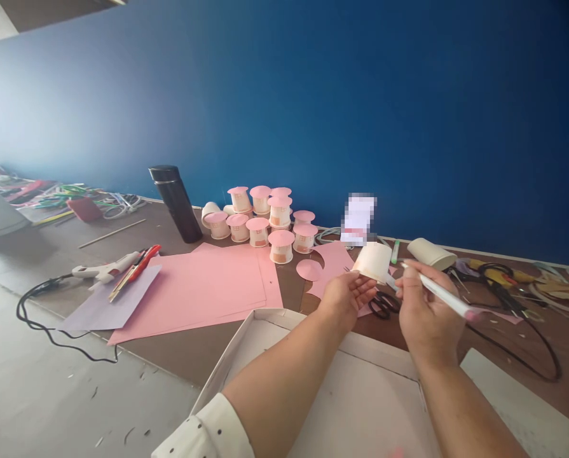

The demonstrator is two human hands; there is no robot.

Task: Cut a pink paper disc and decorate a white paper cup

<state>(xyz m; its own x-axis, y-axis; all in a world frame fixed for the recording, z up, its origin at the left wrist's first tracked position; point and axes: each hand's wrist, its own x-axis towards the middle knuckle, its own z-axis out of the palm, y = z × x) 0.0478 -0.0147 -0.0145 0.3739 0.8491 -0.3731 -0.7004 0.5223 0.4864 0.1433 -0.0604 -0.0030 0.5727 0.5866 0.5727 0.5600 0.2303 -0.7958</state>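
Observation:
My left hand [344, 299] has its fingers closed under the rim of a white paper cup [376, 259], which is upside down and slightly tilted. Between the fingers of my right hand [430, 318] is a white marker [444, 296] with a pink end, its other end pointing toward the cup. Something small and pale also shows at the right fingertips, too unclear to name. Below the cup, black-handled scissors [384, 305] are partly hidden by my hands. Several upturned cups with pink paper cone roofs [281, 247] stand grouped to the left, some stacked.
Pink paper sheets [208, 283] and a pink cut-out disc [309, 270] lie left of my hands. A glue gun [105, 270], a utility knife [134, 273] and a black bottle [175, 203] are farther left. A shallow white tray [379, 353] sits beneath my forearms. Another cup [431, 253] lies right.

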